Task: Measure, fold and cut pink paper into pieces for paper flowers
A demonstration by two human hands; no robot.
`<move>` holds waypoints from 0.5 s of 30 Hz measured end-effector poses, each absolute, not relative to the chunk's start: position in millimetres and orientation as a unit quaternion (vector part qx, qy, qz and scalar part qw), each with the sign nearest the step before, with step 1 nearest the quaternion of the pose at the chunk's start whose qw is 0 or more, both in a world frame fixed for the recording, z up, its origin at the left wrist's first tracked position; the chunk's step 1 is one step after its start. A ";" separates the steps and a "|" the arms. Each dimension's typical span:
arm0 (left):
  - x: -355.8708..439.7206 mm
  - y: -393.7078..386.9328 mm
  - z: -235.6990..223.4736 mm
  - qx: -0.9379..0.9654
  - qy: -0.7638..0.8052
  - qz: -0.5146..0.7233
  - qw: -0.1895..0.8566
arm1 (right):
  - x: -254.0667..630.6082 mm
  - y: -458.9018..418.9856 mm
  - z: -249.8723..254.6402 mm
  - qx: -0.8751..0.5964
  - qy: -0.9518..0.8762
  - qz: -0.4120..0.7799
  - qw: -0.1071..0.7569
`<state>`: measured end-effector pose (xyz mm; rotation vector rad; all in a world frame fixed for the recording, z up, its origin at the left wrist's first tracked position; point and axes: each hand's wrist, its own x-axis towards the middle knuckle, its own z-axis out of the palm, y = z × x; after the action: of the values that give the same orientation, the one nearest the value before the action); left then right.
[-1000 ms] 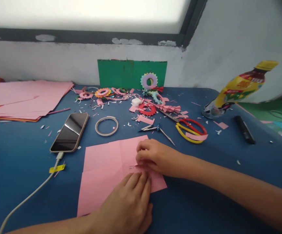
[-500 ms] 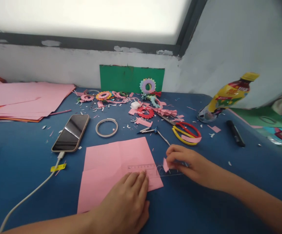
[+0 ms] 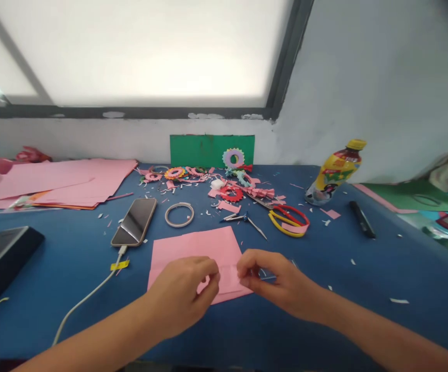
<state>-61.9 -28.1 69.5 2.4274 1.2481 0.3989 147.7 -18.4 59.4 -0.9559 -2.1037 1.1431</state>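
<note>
A pink sheet of paper (image 3: 193,247) lies in front of me on the blue table, with a clear ruler (image 3: 267,275) across its right part. My left hand (image 3: 185,289) is over the paper, thumb and fingers drawn together in a pinch. Facing it from the right, my right hand (image 3: 276,279) pinches too, at the paper's right side and above the ruler. A small gap separates the two sets of fingertips. What either pinch holds, if anything, is too hidden to make out. Part of the ruler is covered by my right hand.
Beyond the sheet lie a drawing compass (image 3: 239,217), scissors (image 3: 291,222), a tape roll (image 3: 179,214) and paper scraps with scalloped rings (image 3: 232,194). A phone (image 3: 136,222) on a cable and stacked pink paper (image 3: 104,181) are left; a bottle (image 3: 334,173) and black marker (image 3: 362,219) stand right.
My left hand has lifted off the ruler and closed into a pinch. My right hand, which held a small pink paper piece, has come left toward it; that piece no longer shows. The view has shifted upward.
</note>
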 end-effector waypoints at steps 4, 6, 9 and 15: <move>-70.7 -36.1 70.8 0.842 0.472 0.181 0.189 | 143.5 -20.3 54.6 -0.375 -0.759 0.452 0.281; -69.5 -40.4 67.8 0.856 0.446 0.175 0.191 | 136.3 -24.1 55.4 -0.351 -0.762 0.468 0.280; -66.5 -40.6 64.5 0.871 0.430 0.127 0.200 | 129.7 -26.9 57.7 -0.333 -0.770 0.471 0.274; -120.5 -4.6 67.6 0.796 0.588 0.109 0.093 | 170.7 -10.9 50.5 -0.449 -0.831 0.291 0.152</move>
<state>-120.5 -4.6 67.6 2.3625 1.7439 0.3248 170.7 -10.9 50.5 -1.2881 -2.3838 0.8364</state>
